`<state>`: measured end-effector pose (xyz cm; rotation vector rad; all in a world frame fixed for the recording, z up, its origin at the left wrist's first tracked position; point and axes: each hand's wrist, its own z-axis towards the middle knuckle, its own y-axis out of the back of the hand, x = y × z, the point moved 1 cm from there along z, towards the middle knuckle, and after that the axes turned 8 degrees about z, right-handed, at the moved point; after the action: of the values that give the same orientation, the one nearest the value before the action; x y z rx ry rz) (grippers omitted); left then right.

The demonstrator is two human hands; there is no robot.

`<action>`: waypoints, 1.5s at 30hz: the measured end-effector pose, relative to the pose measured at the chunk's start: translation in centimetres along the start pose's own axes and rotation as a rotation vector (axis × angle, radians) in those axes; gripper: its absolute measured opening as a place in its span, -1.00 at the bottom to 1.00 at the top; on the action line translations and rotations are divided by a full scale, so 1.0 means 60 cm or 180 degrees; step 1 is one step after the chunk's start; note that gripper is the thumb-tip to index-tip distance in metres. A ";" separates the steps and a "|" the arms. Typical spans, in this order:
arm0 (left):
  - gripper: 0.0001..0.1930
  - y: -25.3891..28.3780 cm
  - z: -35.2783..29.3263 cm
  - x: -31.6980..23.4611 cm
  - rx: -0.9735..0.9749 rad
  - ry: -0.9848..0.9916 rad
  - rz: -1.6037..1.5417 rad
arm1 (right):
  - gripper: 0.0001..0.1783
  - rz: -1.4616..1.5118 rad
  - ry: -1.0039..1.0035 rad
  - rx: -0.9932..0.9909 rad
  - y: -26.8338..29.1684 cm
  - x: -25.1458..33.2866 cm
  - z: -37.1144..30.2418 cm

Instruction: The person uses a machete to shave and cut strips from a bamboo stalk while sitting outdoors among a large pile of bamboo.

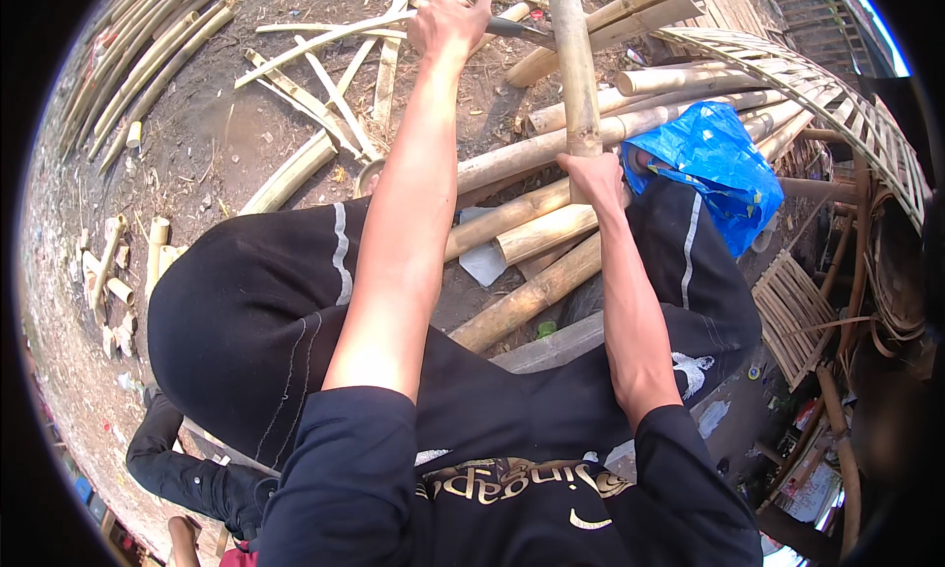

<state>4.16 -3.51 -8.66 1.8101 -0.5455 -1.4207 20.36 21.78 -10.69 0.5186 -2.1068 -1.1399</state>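
Observation:
My left hand (449, 26) is closed round the handle of a machete (510, 28) at the top of the view. Its dark blade points right and meets the side of a bamboo pole (573, 70); whether it has cut in, I cannot tell. My right hand (597, 180) grips the lower end of this pole, which stretches away from me past the top edge. Beside the pole lies a split bamboo piece (630, 31). Under my right hand are several thick bamboo poles (536, 232), lying between my bent legs.
A blue plastic bag (724, 163) rests by my right knee. Split bamboo strips (335, 85) lie scattered on the dirt ahead, with long poles (162, 55) at the far left. A curved bamboo lattice (837, 114) stands at the right. Another person's leg (202, 473) shows at the lower left.

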 end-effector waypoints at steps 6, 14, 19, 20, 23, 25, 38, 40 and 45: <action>-0.50 -0.010 0.012 0.003 -0.0009 0.0305 0.0171 | -0.52 0.0090 0.0521 -0.0124 0.087 -0.002 0.042; -0.60 -0.003 -0.007 0.000 -0.0538 0.0309 -0.0191 | -0.67 0.2221 0.2261 -0.0904 0.286 0.132 -0.041; -0.50 -0.015 0.009 0.000 -0.0759 0.0552 0.0002 | -0.67 0.1998 0.1586 -0.0823 0.052 0.042 -0.019; -0.48 -0.021 0.014 -0.001 -0.0858 0.0672 0.0126 | -0.49 0.0996 0.0679 -0.0623 0.007 0.000 -0.011; -0.19 -0.049 0.017 0.015 -0.0128 0.0151 0.0422 | -0.38 0.0911 0.0015 0.0430 -0.058 -0.088 0.018; -0.20 -0.065 0.009 0.030 -0.0006 -0.0031 0.0440 | -0.39 0.0676 0.0272 0.0398 -0.030 -0.103 0.037; -0.45 -0.063 -0.012 0.000 -0.0107 -0.0442 0.1013 | -0.86 0.2469 0.2007 -0.0891 0.241 0.054 -0.108; -0.38 -0.064 -0.006 0.001 0.0069 -0.0373 0.0873 | -0.86 0.2516 0.2730 -0.1327 0.202 0.048 -0.101; -0.38 -0.061 0.016 0.021 0.0259 -0.0047 0.0852 | -0.50 0.0973 0.0212 0.0045 0.008 -0.055 -0.063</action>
<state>3.20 -2.46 -12.38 1.7159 -0.8308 -1.2453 25.35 21.92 -10.08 0.2260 -2.0522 -0.9208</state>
